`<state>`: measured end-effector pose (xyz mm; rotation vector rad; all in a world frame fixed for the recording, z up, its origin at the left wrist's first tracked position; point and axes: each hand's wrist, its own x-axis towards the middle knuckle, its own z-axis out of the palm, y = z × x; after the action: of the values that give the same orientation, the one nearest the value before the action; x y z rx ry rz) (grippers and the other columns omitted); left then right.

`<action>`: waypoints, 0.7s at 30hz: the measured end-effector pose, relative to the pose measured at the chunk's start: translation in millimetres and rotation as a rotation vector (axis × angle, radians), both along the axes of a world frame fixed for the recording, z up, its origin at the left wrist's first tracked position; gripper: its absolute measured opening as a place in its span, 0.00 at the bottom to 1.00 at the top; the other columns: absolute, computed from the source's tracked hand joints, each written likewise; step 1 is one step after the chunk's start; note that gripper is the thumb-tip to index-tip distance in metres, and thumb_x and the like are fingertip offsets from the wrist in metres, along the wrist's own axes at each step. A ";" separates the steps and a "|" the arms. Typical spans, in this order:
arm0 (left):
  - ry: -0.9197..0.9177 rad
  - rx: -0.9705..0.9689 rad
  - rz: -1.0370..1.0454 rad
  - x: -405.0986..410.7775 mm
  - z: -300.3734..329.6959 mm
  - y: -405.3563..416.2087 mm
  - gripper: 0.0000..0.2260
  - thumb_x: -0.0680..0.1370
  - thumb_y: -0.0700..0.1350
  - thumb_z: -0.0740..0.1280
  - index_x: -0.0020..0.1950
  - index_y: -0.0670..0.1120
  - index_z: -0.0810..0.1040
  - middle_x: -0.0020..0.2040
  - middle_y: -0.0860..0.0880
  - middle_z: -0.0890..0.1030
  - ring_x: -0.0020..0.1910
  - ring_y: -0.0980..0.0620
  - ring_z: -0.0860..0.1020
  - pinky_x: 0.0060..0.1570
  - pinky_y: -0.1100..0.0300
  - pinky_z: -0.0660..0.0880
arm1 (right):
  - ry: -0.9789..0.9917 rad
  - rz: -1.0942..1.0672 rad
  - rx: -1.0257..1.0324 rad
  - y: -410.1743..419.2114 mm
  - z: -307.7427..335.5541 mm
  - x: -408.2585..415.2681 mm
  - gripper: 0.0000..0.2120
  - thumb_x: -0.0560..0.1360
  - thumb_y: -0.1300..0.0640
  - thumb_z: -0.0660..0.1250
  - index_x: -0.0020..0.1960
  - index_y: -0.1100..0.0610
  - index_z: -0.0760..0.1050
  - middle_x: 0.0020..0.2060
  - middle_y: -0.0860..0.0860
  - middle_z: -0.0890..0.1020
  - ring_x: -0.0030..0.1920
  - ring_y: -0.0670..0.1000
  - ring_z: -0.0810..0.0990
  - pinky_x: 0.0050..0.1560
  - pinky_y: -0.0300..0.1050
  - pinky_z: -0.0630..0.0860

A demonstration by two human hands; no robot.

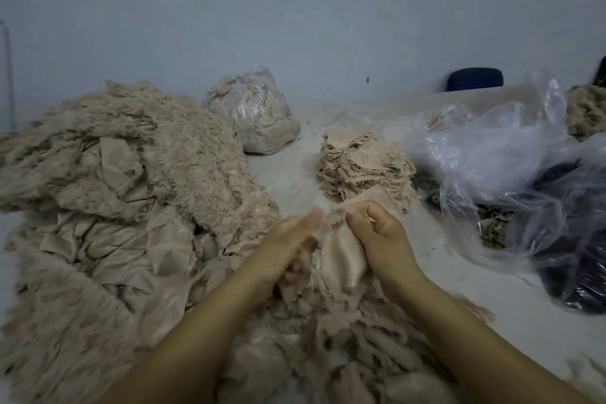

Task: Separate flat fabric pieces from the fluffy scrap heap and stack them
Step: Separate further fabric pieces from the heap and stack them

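Note:
A big heap of beige fluffy scraps [124,193] spreads over the left and front of the pale table [288,174], mixed with smooth beige backing. A stack of flat beige pieces [364,164] stands behind my hands. My right hand [377,233] pinches the top edge of a smooth beige fabric piece [341,256] that hangs down from it. My left hand [288,246] is blurred, its fingers stretched toward the same edge and partly buried in fluff below.
A tied clear bag of beige scraps [252,111] sits at the back. Crumpled clear plastic [498,147] with dark fabric [577,272] fills the right side. A dark blue chair back [474,79] shows beyond the table, near the grey wall.

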<state>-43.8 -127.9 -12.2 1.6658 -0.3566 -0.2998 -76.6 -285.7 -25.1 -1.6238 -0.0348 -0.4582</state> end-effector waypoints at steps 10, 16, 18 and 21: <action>-0.178 0.034 0.114 -5.2 -8.3 -12.2 0.13 0.82 0.46 0.58 0.37 0.45 0.69 0.35 0.45 0.69 0.36 0.51 0.67 0.40 0.56 0.64 | 0.248 0.062 0.017 -0.5 4.1 -10.7 0.14 0.74 0.48 0.69 0.40 0.59 0.79 0.30 0.55 0.82 0.29 0.48 0.78 0.27 0.40 0.73; -0.179 0.057 0.136 -4.8 -14.4 -22.4 0.13 0.82 0.45 0.58 0.39 0.43 0.69 0.37 0.44 0.69 0.38 0.50 0.67 0.42 0.55 0.64 | 0.151 -0.085 0.212 8.9 0.3 -7.6 0.08 0.75 0.62 0.69 0.38 0.65 0.77 0.30 0.58 0.79 0.28 0.47 0.75 0.27 0.36 0.71; -0.198 0.072 0.163 0.5 -13.2 -13.6 0.14 0.82 0.45 0.58 0.36 0.45 0.69 0.35 0.47 0.70 0.37 0.51 0.69 0.41 0.56 0.65 | 0.158 -0.201 0.288 0.7 -2.5 -5.8 0.10 0.76 0.64 0.67 0.36 0.61 0.77 0.30 0.57 0.79 0.28 0.48 0.77 0.32 0.39 0.75; -0.143 0.038 0.193 6.7 -12.7 4.8 0.14 0.81 0.46 0.60 0.35 0.47 0.71 0.32 0.54 0.74 0.35 0.55 0.72 0.39 0.62 0.69 | 0.227 -0.301 0.431 -16.3 -1.9 -5.0 0.12 0.77 0.55 0.67 0.46 0.66 0.78 0.37 0.71 0.79 0.35 0.66 0.79 0.38 0.54 0.80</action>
<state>-37.1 -123.2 -24.9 1.7487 -0.2948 -0.0436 -81.6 -302.0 -27.0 -1.2473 0.4557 -0.4705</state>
